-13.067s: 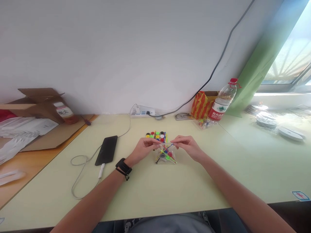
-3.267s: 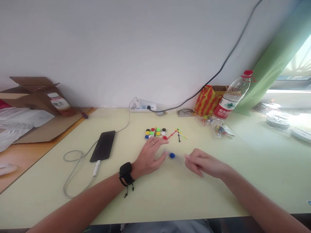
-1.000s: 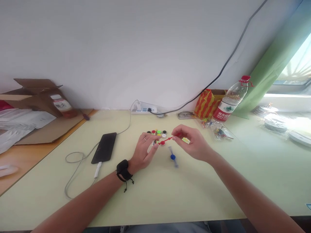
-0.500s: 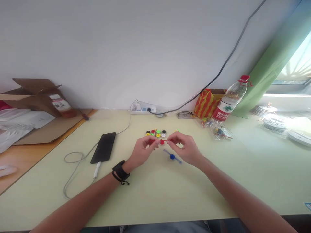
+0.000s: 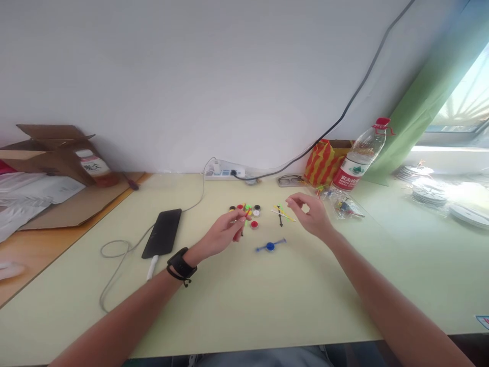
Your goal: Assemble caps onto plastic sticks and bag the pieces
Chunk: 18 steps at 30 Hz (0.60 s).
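Observation:
My left hand (image 5: 221,235) is closed in a pinch on a thin red stick (image 5: 240,228), just left of a red disc (image 5: 254,224) lying on the table. My right hand (image 5: 311,216) hovers with loosely curled, parted fingers and holds nothing; it is above and right of a few loose sticks (image 5: 282,214). A blue disc on a blue stick (image 5: 270,246) lies between my hands, nearer to me. Several coloured discs (image 5: 244,208) sit in a cluster behind my left fingers.
A black phone (image 5: 162,233) on a grey cable lies to the left. At the wall are a power strip (image 5: 225,173), glasses (image 5: 290,179), a striped bag (image 5: 321,162) and a water bottle (image 5: 357,160). A clear packet of parts (image 5: 344,208) lies at right; a cardboard box (image 5: 53,153) far left.
Half a second ago both hands held the red stick with the red disc. Now the hands are apart, the red disc lies on the table, and the blue piece has turned.

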### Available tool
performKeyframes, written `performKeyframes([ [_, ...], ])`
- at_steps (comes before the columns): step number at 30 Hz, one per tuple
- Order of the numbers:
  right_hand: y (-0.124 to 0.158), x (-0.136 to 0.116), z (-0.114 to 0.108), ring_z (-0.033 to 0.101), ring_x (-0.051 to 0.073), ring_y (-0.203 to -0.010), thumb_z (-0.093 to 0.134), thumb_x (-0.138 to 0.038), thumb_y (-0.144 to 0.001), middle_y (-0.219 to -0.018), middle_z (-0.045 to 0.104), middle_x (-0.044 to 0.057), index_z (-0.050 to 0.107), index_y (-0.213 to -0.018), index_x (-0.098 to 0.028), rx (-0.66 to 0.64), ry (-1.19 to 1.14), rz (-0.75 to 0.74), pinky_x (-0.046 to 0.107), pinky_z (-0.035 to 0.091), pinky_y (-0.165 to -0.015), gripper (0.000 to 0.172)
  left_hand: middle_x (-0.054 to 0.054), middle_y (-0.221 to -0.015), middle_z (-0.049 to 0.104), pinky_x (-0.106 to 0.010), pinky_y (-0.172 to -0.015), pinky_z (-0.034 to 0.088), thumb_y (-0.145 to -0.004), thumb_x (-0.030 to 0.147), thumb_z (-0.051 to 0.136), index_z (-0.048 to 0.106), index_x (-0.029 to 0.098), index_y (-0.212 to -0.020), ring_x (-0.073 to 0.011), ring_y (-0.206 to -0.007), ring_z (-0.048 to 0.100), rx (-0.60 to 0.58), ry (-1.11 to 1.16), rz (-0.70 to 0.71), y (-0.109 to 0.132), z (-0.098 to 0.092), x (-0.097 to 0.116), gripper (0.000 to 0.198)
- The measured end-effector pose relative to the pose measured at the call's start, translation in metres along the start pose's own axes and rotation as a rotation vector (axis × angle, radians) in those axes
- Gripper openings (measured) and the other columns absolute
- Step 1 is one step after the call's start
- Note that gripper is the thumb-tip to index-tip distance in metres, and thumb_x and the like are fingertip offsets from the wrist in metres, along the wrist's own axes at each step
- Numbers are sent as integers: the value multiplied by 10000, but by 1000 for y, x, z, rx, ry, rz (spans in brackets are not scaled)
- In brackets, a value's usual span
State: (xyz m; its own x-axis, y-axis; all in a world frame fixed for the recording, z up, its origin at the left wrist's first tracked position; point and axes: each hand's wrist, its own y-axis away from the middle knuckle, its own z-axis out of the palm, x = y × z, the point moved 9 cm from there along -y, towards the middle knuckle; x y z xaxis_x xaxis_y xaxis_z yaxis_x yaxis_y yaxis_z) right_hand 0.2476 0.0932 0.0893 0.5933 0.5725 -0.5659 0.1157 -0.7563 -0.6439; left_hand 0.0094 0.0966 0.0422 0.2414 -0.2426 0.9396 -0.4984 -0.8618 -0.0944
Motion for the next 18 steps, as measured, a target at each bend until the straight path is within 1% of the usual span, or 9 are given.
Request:
performKeyframes([
  [1, -1, 16, 1, 615, 181, -689, 512, -467, -1014, -785, 701, 48, 667, -879, -209, -24, 24, 44, 295, 459, -578, 330, 11, -731, 532, -273, -614, 422, -1022, 483, 481, 622, 202, -987, -142, -642, 496, 19, -94, 15, 0, -2, 0, 317],
  [3, 0, 41, 4, 619, 187, -704, 477, -494, -1020, -782, 700, 51, 658, -874, -206, -63, 63, 101, 293, 436, -572, 370, 20, -716, 499, -270, -582, 348, -1030, 446, 452, 612, 204, -942, -139, -629, 429, 72, -253, 40, 2, -6, 1, 303],
  [6, 4, 61, 14, 590, 182, -680, 450, -494, -1023, -743, 669, 41, 628, -836, -206, -149, 122, 124, 301, 434, -615, 387, 40, -690, 472, -273, -577, 306, -1026, 350, 433, 541, 211, -891, -135, -616, 387, 104, -367, 29, 7, -8, 3, 222],
  [8, 6, 65, 19, 566, 177, -662, 443, -482, -1024, -724, 650, 33, 610, -817, -209, -193, 166, 123, 306, 431, -640, 381, 44, -696, 475, -271, -577, 301, -1017, 329, 436, 512, 213, -866, -133, -620, 382, 65, -397, 17, 7, -6, 4, 205],
  [11, 6, 64, 20, 561, 179, -667, 439, -456, -1025, -738, 657, 37, 601, -810, -212, -223, 224, 105, 311, 420, -665, 363, 43, -706, 458, -272, -585, 294, -1018, 377, 445, 534, 214, -863, -135, -636, 363, -14, -442, 29, 6, -4, 7, 242],
  [14, 6, 60, 18, 581, 187, -693, 438, -429, -1027, -772, 678, 46, 606, -825, -214, -237, 256, 88, 314, 412, -676, 340, 45, -683, 409, -280, -590, 275, -1025, 396, 424, 524, 215, -845, -139, -630, 327, -9, -482, 31, 3, -11, 8, 274],
  [18, 6, 59, 17, 610, 194, -729, 435, -416, -1031, -826, 703, 58, 615, -848, -214, -255, 275, 84, 313, 410, -676, 327, 38, -687, 403, -293, -593, 271, -1026, 302, 368, 447, 216, -808, -146, -624, 323, -24, -546, 30, 6, -15, 7, 247],
])
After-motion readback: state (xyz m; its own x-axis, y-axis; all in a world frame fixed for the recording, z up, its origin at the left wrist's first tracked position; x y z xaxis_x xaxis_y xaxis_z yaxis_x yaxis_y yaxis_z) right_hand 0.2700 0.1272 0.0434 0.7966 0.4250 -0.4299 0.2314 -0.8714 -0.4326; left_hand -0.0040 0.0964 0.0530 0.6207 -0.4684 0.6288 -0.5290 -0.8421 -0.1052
